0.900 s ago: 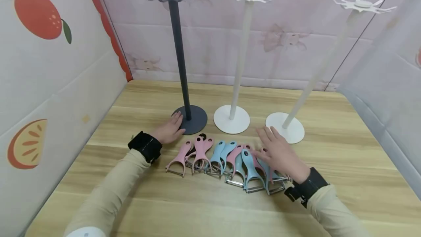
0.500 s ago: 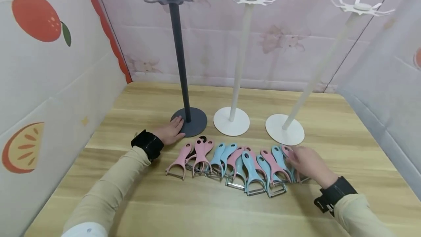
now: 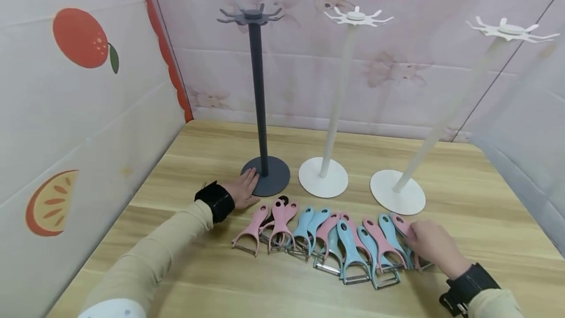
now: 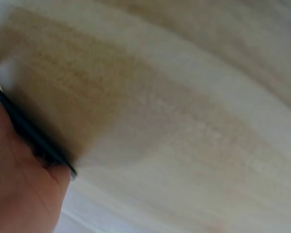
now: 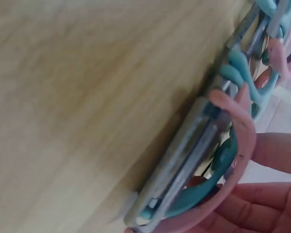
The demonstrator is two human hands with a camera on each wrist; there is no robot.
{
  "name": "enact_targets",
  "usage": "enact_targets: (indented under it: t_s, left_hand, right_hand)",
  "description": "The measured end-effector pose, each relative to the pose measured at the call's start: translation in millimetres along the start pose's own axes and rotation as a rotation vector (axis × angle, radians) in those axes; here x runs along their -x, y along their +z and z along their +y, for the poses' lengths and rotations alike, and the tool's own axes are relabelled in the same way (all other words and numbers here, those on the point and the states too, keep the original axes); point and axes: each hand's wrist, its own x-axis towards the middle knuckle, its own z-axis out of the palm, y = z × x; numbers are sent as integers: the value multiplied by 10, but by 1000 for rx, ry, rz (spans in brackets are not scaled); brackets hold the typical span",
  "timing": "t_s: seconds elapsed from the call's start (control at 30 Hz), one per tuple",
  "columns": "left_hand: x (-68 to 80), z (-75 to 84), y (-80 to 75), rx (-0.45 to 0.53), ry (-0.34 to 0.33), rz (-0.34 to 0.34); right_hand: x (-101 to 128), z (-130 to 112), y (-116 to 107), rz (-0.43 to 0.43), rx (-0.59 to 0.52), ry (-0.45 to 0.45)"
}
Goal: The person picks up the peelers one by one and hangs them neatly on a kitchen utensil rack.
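Observation:
A row of pink and blue peelers (image 3: 326, 239) lies on the wooden table (image 3: 463, 180) in front of three tall hook stands. My right hand (image 3: 430, 247) is at the row's right end, its fingers curled over the last pink peeler (image 3: 400, 222). In the right wrist view the fingers (image 5: 276, 153) hold that pink peeler (image 5: 245, 131) beside a blue peeler (image 5: 237, 73). My left hand (image 3: 247, 188) rests flat on the edge of the dark grey stand's base (image 3: 273, 173). The left wrist view shows the left hand (image 4: 19, 189) against the thin dark base edge (image 4: 24, 128).
The dark grey stand (image 3: 258, 92) rises at the left, with two white stands (image 3: 337, 92) (image 3: 446, 121) to its right; no hook holds anything. Printed wall panels (image 3: 79, 38) close in the table on the left, back and right.
My right hand has moved from over the middle of the row to its right end and taken hold of the last pink peeler. The left hand stays on the grey base.

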Motion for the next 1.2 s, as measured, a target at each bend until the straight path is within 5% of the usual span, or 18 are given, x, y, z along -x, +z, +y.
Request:
enact_targets:
  t_s: [0.2,0.4,0.6,0.97,1.2]
  left_hand:
    - [-22,-16,50,2,6,21]
    - [-89,-24,126,0,-15,9]
    - [-94,-34,137,9,-41,-7]
    - [-50,10,76,7,-36,28]
    - [-12,18,56,32,-40,19]
  right_hand:
    - [-16,-6,-16,26,-11,-12]
    - [-55,-189,-197,166,-22,-54]
    - [-258,-680,-455,368,-10,-211]
    - [-761,-1644,-824,706,-179,-477]
    - [-973,-2216,-1219,802,-257,-608]
